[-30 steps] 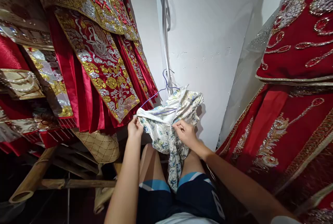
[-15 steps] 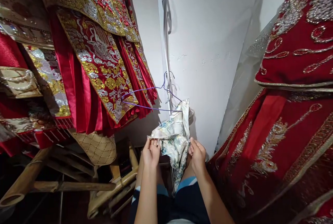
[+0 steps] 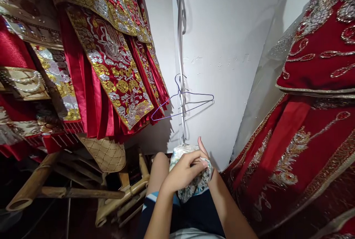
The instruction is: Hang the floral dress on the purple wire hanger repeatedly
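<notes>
A pale, floral-patterned cloth (image 3: 194,191) lies bunched over my lap, below the hanger. My left hand (image 3: 185,170) reaches across it from the left, its thumb and fingers closed on a fold. Close beside it, my right hand (image 3: 203,148) is partly covered by the cloth and by my left hand. One of its digits stretches upward, and cloth lies around the hand near the wrist; its other fingers are hidden. Above both hands, a thin purple hanger (image 3: 181,115) hangs bare on the white upright rail (image 3: 181,43), touching neither hand.
Red embroidered garments (image 3: 119,68) hang on the left, above a bamboo frame (image 3: 80,193). On the right, a red beaded garment (image 3: 294,146) reaches down close to my right forearm. A white wall (image 3: 227,28) stands straight ahead.
The cloth has come off the hanger and dropped toward my lap. The hanger now hangs bare and turned. My left hand has crossed rightward to my right hand, and the cloth is more bunched.
</notes>
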`<state>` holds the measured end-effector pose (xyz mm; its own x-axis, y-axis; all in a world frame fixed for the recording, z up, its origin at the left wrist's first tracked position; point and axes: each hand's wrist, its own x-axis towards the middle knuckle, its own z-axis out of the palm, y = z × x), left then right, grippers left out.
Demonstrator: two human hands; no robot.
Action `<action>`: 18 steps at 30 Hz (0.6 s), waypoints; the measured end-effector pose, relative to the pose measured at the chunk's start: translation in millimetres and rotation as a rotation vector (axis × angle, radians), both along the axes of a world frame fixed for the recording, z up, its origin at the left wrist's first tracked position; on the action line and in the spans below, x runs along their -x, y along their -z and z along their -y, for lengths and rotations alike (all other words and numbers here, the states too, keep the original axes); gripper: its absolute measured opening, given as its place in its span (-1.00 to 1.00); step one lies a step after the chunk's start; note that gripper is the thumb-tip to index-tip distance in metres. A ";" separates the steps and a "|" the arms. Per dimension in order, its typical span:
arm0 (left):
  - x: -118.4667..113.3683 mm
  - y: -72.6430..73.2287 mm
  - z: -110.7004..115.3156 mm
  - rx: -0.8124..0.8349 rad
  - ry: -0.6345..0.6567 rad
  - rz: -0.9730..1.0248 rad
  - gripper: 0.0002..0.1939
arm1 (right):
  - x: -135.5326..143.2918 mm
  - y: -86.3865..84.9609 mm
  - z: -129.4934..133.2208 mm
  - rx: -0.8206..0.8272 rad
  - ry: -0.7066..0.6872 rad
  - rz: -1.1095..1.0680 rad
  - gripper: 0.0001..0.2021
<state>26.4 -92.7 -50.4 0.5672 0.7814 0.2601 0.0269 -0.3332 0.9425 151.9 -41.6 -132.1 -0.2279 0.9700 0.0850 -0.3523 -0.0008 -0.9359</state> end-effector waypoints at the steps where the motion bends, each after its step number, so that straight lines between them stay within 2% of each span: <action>1: 3.4 -8.5 -1.0 -0.062 0.009 -0.082 -0.76 | -0.4 -4.2 -1.7 0.013 -0.022 -0.010 -0.43; 2: 7.5 -16.8 -4.3 -0.129 -0.021 -0.145 -0.72 | 0.4 -9.8 -5.2 0.037 -0.049 -0.027 -0.47; 4: 17.1 -30.6 -17.1 -0.262 -0.204 -0.186 -0.62 | 3.9 -25.0 -14.7 0.077 -0.107 -0.049 -0.55; 6: 27.1 -37.2 -34.8 -0.353 -0.406 -0.137 -0.58 | 4.6 -44.3 -22.7 0.109 -0.182 -0.058 -0.56; 7: 31.7 -37.1 -43.5 -0.368 -0.446 -0.112 -0.60 | 2.4 -54.8 -24.7 0.120 -0.249 -0.057 -0.59; 8: 36.0 -35.0 -50.8 -0.358 -0.423 -0.098 -0.62 | -1.5 -65.5 -25.4 0.123 -0.340 -0.043 -0.64; 9: 39.7 -31.1 -56.1 -0.321 -0.348 -0.099 -0.64 | -6.8 -76.4 -24.9 0.116 -0.449 -0.005 -0.69; 11: 46.6 -19.5 -59.7 -0.200 -0.137 -0.156 -0.59 | -19.4 -97.4 -22.3 0.051 -0.654 0.162 -0.75; 13: 55.1 -5.5 -55.8 -0.109 0.018 -0.299 -0.54 | -31.1 -115.7 -19.6 -0.049 -0.739 0.361 -0.80; 16: 78.2 14.8 -49.3 -0.107 0.087 -0.574 -0.60 | -43.4 -134.5 -19.5 -0.221 -0.651 0.576 -0.94; 18: 101.0 23.6 -51.9 -0.142 0.032 -0.706 -0.61 | -49.0 -139.9 -26.3 -0.412 -0.429 0.730 -0.88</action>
<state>-74.6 -40.8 -74.0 0.6599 0.7472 -0.0792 0.6016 -0.4622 0.6515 200.9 -15.3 7.7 -0.6912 0.7160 0.0980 0.2747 0.3858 -0.8807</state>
